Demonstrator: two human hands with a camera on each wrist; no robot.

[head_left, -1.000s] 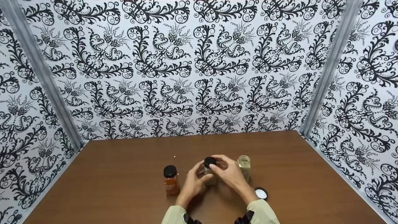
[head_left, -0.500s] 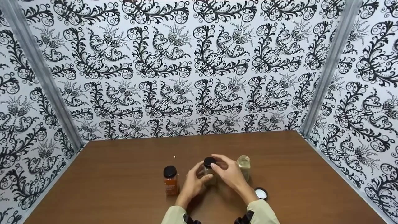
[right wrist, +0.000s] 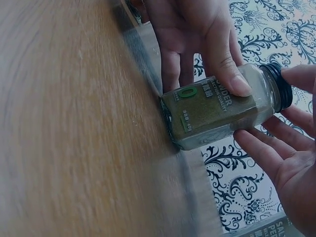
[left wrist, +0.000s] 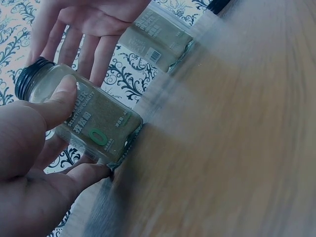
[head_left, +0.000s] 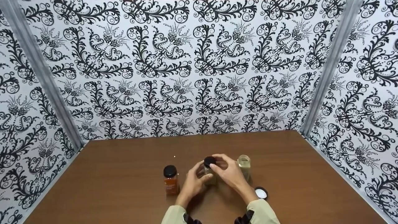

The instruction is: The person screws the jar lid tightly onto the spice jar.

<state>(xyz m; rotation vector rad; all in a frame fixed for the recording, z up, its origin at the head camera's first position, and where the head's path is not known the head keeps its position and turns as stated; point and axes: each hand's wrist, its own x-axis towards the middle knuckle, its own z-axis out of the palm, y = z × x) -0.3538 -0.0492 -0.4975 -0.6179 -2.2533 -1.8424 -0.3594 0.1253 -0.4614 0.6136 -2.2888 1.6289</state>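
A clear spice jar (left wrist: 98,118) of brownish-green powder stands upright on the table, its black screw cap (head_left: 210,161) on top. My left hand (head_left: 195,183) grips the jar's body, thumb across the printed label in the left wrist view. With thumb and fingers, my right hand (head_left: 231,172) pinches the cap (right wrist: 277,86) from the other side. Just right of that hand stands a second jar (head_left: 244,168), uncapped, holding pale greenish contents. A loose black cap (head_left: 261,193) with a white inside lies by the right wrist, inside up.
To the left stands a jar of orange-red powder (head_left: 171,183) with a black cap. Small white specks (head_left: 174,156) dot the brown tabletop (head_left: 124,174). Black-and-white patterned walls (head_left: 192,68) enclose the table's back and sides.
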